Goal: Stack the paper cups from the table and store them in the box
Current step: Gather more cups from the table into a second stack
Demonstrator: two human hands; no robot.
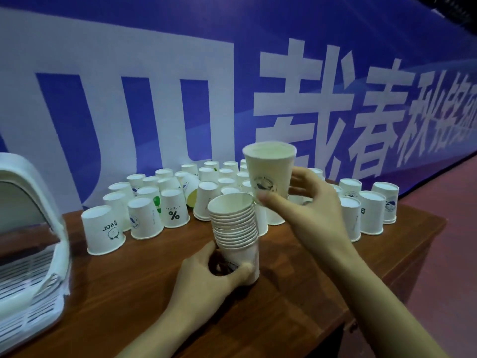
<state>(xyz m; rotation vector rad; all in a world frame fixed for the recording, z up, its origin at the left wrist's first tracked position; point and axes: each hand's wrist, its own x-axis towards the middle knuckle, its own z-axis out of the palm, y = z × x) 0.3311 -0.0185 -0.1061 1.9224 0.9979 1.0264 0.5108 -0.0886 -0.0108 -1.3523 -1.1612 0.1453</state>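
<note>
- Paper cups: three groups are present on or above the wooden table [129, 293] — a nested stack, one single cup in the air, and many loose cups standing on the tabletop.
- Stack of cups [236, 228]: stands mouth-up near the table's middle, base at tabletop level. About a dozen rolled rims show, closely layered below the top opening.
- Left hand [206, 275]: grips the lowest cup of the stack, thumb curled across its front and fingers wrapped behind. Part of a dark printed logo shows between thumb and fingers.
- Single cup [271, 171]: held mouth-up, above and slightly right of the stack, not touching it. White with a pale inner wall and a round dark emblem on its side; the rim is slightly blurred.
- Right hand [309, 202]: pinches the single cup at its lower part, thumb on the near side, fingers spread around the far side.
- Loose cups [144, 202]: stand upside down in a cluster behind and on both sides of the hands. One lies tipped, showing a yellowish inside. Prints include "%" with "NICE DAY", "Bear", a green mark and a blue emblem.
- Box [31, 228]: white plastic, slotted base, at the table's left edge, well apart from both hands.
- Backdrop: blue banner [335, 60] with large white characters.
</note>
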